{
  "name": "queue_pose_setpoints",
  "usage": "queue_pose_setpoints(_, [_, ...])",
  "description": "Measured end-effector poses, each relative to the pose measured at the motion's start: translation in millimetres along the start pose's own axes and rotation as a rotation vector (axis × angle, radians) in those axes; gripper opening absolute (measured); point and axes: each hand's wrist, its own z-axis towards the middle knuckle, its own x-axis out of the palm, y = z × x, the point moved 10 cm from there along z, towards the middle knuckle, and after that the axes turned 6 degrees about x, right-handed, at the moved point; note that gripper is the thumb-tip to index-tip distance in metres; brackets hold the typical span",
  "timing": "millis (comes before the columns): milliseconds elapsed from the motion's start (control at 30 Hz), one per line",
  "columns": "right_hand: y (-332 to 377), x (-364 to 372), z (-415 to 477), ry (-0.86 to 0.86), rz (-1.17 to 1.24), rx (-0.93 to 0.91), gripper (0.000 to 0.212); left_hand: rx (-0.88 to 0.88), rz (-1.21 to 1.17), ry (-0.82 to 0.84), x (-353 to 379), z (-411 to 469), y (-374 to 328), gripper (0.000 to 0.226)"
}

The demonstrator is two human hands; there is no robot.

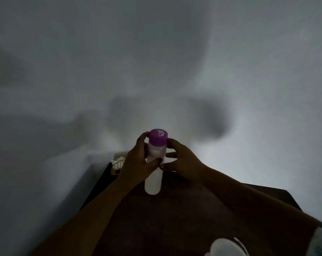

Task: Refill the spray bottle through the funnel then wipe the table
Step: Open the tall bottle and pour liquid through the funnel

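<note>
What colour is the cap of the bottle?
The cap is purple, with a faint pale mark on top; head view.

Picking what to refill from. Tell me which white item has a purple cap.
The bottle held between the left hand and right hand. The other white item, at the bottom edge, shows no purple.

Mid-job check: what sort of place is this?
Likely a dim room in a home: a dark brown table against plain white walls, a cream basket at its far corner, and a held white plastic bottle with a purple cap.
</note>
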Motion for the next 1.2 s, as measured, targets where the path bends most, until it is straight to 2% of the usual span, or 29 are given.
queue_pose_setpoints(133, [30.9, 14.2, -33.0, 0.052, -0.012, -0.064, 0.095, -0.013, -0.043, 0.037, -23.6, -18.0, -43.3, 0.084])
queue_pose_setpoints(233, [57.5, 26.6, -63.5, 0.0, -0.018, -0.15, 0.104, -0.071, -0.092, 0.041, -44.9, -36.7, -70.0, 0.084])
queue_pose_setpoints(333, [80.3, 30.3, -98.2, -0.139, 0.086, -0.203, 0.094, -0.116, -0.13, 0.102, -60.8, -58.2, -99.5, 0.076])
queue_pose_setpoints(433, [93.7, 35.4, -132.9, -0.174, 0.131, -0.249, 0.088, -0.153, -0.199, 0.151, -76.0, -74.6, -125.5, 0.052])
queue_pose_setpoints(533, [93.4, 46.8, -165.9, -0.15, 0.146, -0.227, 0.081, -0.024, 0.04, 0.176, -91.2, -83.1, -158.3, 0.062])
queue_pose_setpoints(600, [88.7, 54.0, -184.0, -0.151, 0.154, -0.212, 0.076, 0.026, 0.174, 0.211, -91.1, -90.3, -175.0, 0.056])
queue_pose_setpoints(733, [83.0, 52.7, -222.9, -0.212, 0.166, -0.206, 0.071, 0.066, 0.264, 0.215, -79.8, -109.9, -195.3, 0.047])
queue_pose_setpoints(967, [58.8, 24.3, -274.0, -0.406, 0.196, -0.15, 0.068, 0.291, 0.242, 0.224, -38.5, -127.2, -243.4, 0.043])
queue_pose_setpoints(1200, [39.5, -9.7, -304.0, -0.555, 0.218, -0.146, 0.068, 0.367, 0.198, 0.224, -2.9, -127.9, -271.5, 0.053])
